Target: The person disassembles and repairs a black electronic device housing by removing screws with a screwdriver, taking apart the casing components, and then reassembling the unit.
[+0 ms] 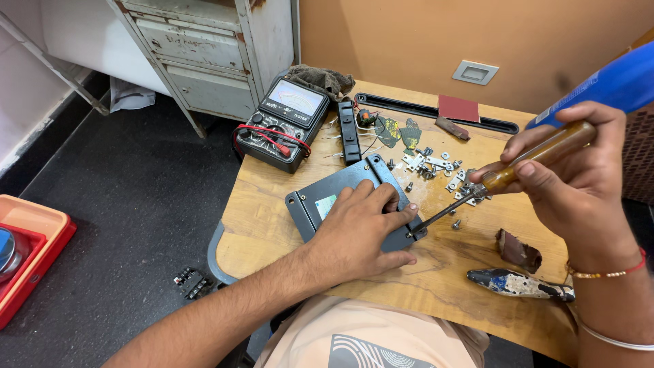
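Two hands share one job. Right hand [572, 174] is clamped around the amber handle of a screwdriver [504, 178], its tip set at the right corner of a dark grey metal box [320, 201] near the middle of the wooden table [272, 232]. Left hand [357, 228] lies flat, fingers spread, on the box, apparently to pin it against the turning. Loose screws and small brackets [436, 167] lie scattered just beyond, within easy reach. Farther off, an analogue meter [283, 123] sits at the far left corner, and a paint-flecked tool [518, 283] lies toward the near right edge.
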